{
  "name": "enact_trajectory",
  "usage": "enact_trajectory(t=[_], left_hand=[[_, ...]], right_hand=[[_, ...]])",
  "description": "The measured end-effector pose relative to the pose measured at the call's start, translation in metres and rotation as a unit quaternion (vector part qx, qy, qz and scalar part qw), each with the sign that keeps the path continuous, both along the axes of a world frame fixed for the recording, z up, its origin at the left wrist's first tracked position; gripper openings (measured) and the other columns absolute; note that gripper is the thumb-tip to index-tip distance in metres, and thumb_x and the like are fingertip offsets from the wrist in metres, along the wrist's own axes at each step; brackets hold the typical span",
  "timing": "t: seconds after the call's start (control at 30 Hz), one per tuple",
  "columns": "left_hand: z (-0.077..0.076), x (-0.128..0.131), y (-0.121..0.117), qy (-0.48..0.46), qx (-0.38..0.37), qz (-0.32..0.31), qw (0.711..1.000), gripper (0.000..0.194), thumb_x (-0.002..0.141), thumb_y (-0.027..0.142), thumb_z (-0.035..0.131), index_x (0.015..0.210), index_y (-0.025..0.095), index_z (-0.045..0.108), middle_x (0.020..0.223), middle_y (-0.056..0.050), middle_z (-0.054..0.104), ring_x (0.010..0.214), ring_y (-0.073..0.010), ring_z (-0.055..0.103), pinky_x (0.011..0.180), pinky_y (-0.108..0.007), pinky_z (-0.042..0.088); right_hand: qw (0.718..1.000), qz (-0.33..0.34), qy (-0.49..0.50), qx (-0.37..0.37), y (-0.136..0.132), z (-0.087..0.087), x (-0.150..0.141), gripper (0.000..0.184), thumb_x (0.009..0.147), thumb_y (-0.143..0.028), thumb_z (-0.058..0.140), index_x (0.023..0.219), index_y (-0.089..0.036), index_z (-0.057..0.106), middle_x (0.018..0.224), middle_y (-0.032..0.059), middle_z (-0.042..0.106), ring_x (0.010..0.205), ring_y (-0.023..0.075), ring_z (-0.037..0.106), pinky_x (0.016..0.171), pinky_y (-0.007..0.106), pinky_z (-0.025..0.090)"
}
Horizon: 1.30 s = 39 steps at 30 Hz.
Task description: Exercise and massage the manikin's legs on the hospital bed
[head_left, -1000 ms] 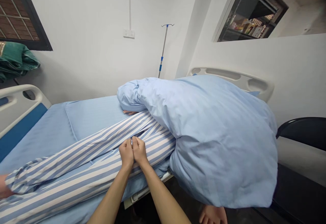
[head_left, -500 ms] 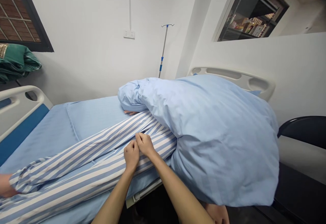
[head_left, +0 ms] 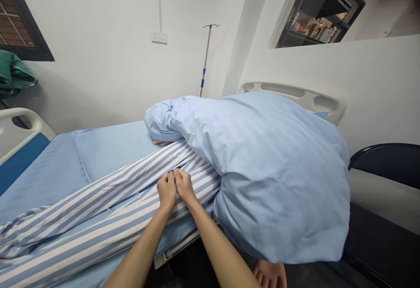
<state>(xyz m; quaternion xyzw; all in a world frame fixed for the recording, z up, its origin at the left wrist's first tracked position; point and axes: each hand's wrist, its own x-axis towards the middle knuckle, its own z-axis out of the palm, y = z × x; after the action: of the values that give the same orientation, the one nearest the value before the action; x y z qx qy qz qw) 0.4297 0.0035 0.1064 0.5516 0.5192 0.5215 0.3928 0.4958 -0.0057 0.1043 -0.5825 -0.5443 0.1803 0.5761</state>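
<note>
My left hand is closed in a loose fist, and nothing shows in it. Beside it, my right hand is a fist too, the two almost touching at the thumbs. Both rest at or just over the thigh of a person lying on the bed; whether they press on it I cannot tell. The person's blue-and-white striped trousers cover the legs. A bunched light blue quilt hides the upper body. One of that person's hands hangs below the quilt, and fingers of the other peek out at the far side.
The blue bed sheet lies between a footboard on the left and a headboard on the right. An IV pole stands behind the bed. A black chair is at the right; green cloth lies far left.
Half a second ago my right fist was a little higher and ahead of the left; now they are level side by side again. The view has shifted slightly right. Quilt and legs stay put.
</note>
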Motion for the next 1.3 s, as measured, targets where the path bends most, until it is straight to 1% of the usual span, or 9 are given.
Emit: enact_trajectory(t=[0.1, 0.33, 0.6, 0.77, 0.9, 1.0, 1.1, 1.17, 1.3], left_hand=[[-0.001, 0.011, 0.002, -0.058, -0.01, 0.02, 0.998, 0.035, 0.077, 0.038, 0.041, 0.048, 0.019, 0.036, 0.045, 0.005, 0.036, 0.048, -0.0087, 0.033, 0.049, -0.022, 0.028], [-0.01, 0.012, 0.002, 0.064, 0.036, 0.007, 0.997, 0.035, 0.081, 0.036, 0.038, 0.051, 0.019, 0.04, 0.046, 0.003, 0.043, 0.049, -0.0099, 0.036, 0.051, -0.023, 0.025], [-0.007, 0.016, -0.001, 0.181, 0.041, -0.001, 0.983, 0.034, 0.083, 0.032, 0.033, 0.055, 0.019, 0.044, 0.055, -0.001, 0.054, 0.053, -0.0119, 0.042, 0.055, -0.025, 0.023], [-0.006, 0.019, -0.004, 0.223, 0.021, 0.018, 0.974, 0.033, 0.081, 0.031, 0.036, 0.052, 0.018, 0.046, 0.054, -0.002, 0.053, 0.051, -0.0115, 0.038, 0.053, -0.025, 0.02], [-0.006, 0.021, 0.002, 0.177, 0.002, 0.005, 0.984, 0.033, 0.079, 0.034, 0.039, 0.05, 0.018, 0.044, 0.05, 0.0, 0.048, 0.051, -0.011, 0.038, 0.052, -0.025, 0.021], [-0.005, 0.033, 0.011, 0.035, -0.02, -0.012, 0.999, 0.032, 0.077, 0.035, 0.041, 0.049, 0.019, 0.04, 0.047, 0.003, 0.041, 0.05, -0.0098, 0.036, 0.05, -0.023, 0.024], [0.0, 0.049, 0.018, -0.097, -0.042, -0.011, 0.994, 0.032, 0.076, 0.035, 0.04, 0.049, 0.02, 0.035, 0.045, 0.005, 0.035, 0.048, -0.0088, 0.033, 0.049, -0.022, 0.027], [0.002, 0.057, 0.018, -0.103, -0.044, 0.001, 0.994, 0.032, 0.076, 0.036, 0.039, 0.048, 0.02, 0.034, 0.044, 0.005, 0.035, 0.048, -0.0088, 0.033, 0.049, -0.023, 0.027], [0.0, 0.06, 0.011, 0.01, 0.002, 0.006, 1.0, 0.034, 0.078, 0.035, 0.039, 0.048, 0.019, 0.038, 0.045, 0.004, 0.041, 0.048, -0.0092, 0.035, 0.051, -0.024, 0.026]], right_hand=[[0.999, -0.003, 0.035, 0.006, 0.0, 0.0, 0.003, 0.038, 0.087, -0.039, 0.031, 0.055, -0.019, 0.035, 0.052, -0.0035, 0.04, 0.052, 0.01, 0.037, 0.05, 0.022, 0.029], [0.998, 0.001, 0.062, 0.007, 0.001, -0.004, 0.004, 0.037, 0.086, -0.04, 0.033, 0.055, -0.019, 0.036, 0.051, -0.0038, 0.038, 0.051, 0.0099, 0.036, 0.049, 0.022, 0.029], [0.986, -0.02, -0.16, -0.043, 0.002, 0.009, 0.028, 0.035, 0.086, -0.032, 0.035, 0.056, -0.018, 0.046, 0.054, -0.0004, 0.051, 0.051, 0.0097, 0.038, 0.053, 0.024, 0.025], [0.987, -0.042, -0.149, -0.053, 0.002, 0.006, 0.035, 0.039, 0.088, -0.033, 0.031, 0.055, -0.018, 0.046, 0.052, -0.0005, 0.05, 0.051, 0.01, 0.039, 0.053, 0.024, 0.025], [0.991, -0.041, -0.124, -0.036, 0.001, 0.003, 0.034, 0.038, 0.088, -0.034, 0.031, 0.055, -0.018, 0.043, 0.05, -0.0019, 0.046, 0.05, 0.0098, 0.039, 0.052, 0.024, 0.024], [0.995, -0.036, -0.086, -0.02, 0.001, 0.002, 0.035, 0.039, 0.087, -0.035, 0.031, 0.054, -0.018, 0.041, 0.051, -0.0021, 0.046, 0.051, 0.0102, 0.039, 0.051, 0.023, 0.025], [0.999, -0.033, -0.027, -0.005, 0.001, 0.002, 0.039, 0.038, 0.087, -0.037, 0.031, 0.055, -0.018, 0.042, 0.053, -0.0018, 0.047, 0.052, 0.0106, 0.04, 0.051, 0.023, 0.027], [0.999, -0.037, 0.009, -0.001, 0.002, 0.001, 0.041, 0.038, 0.086, -0.038, 0.031, 0.056, -0.018, 0.041, 0.053, -0.0019, 0.047, 0.052, 0.0105, 0.04, 0.051, 0.022, 0.029], [0.998, -0.036, 0.05, 0.007, 0.003, 0.0, 0.044, 0.036, 0.085, -0.041, 0.034, 0.056, -0.018, 0.039, 0.053, -0.0024, 0.044, 0.051, 0.01, 0.038, 0.051, 0.022, 0.03]])
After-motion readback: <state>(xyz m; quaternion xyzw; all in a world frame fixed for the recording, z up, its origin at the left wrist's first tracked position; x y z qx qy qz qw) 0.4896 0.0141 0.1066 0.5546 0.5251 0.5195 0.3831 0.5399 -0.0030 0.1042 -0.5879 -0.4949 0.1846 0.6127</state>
